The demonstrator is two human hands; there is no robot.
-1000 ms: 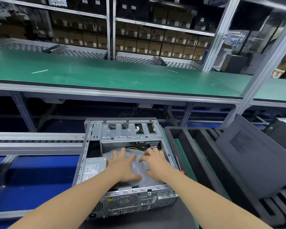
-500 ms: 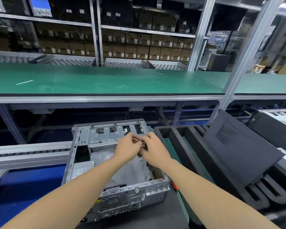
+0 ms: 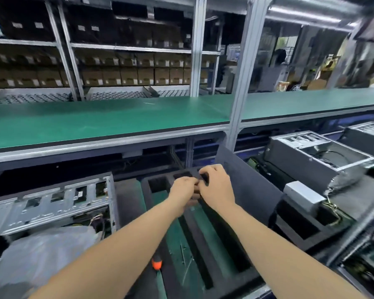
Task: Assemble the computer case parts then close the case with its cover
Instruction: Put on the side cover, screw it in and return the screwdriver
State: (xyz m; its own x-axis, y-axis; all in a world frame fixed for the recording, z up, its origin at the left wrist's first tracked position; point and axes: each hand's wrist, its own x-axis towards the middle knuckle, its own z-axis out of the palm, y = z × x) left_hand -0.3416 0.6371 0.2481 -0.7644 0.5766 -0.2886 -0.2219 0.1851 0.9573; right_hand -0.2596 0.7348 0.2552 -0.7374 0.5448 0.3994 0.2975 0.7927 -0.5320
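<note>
The open metal computer case [image 3: 52, 203] lies at the lower left, with a grey plastic bag [image 3: 41, 251] bulging out of it. To its right, my left hand [image 3: 183, 189] and my right hand [image 3: 216, 184] meet fingertip to fingertip above the black foam tray [image 3: 222, 240]. Both have curled fingers and pinch a small part between them, mostly hidden and blurred. The dark grey case cover [image 3: 253, 186] leans upright just to the right of my right hand.
An orange-handled screwdriver [image 3: 156, 263] lies between the case and the foam tray. A second open case [image 3: 311, 156] and a white box [image 3: 302, 195] sit at the right. A green shelf [image 3: 95, 121] runs overhead behind, with a metal post [image 3: 240, 104].
My hands lifted off the bag inside the case, came together on a small part and moved right over the foam tray. The view swung right, so the case now sits at the left.
</note>
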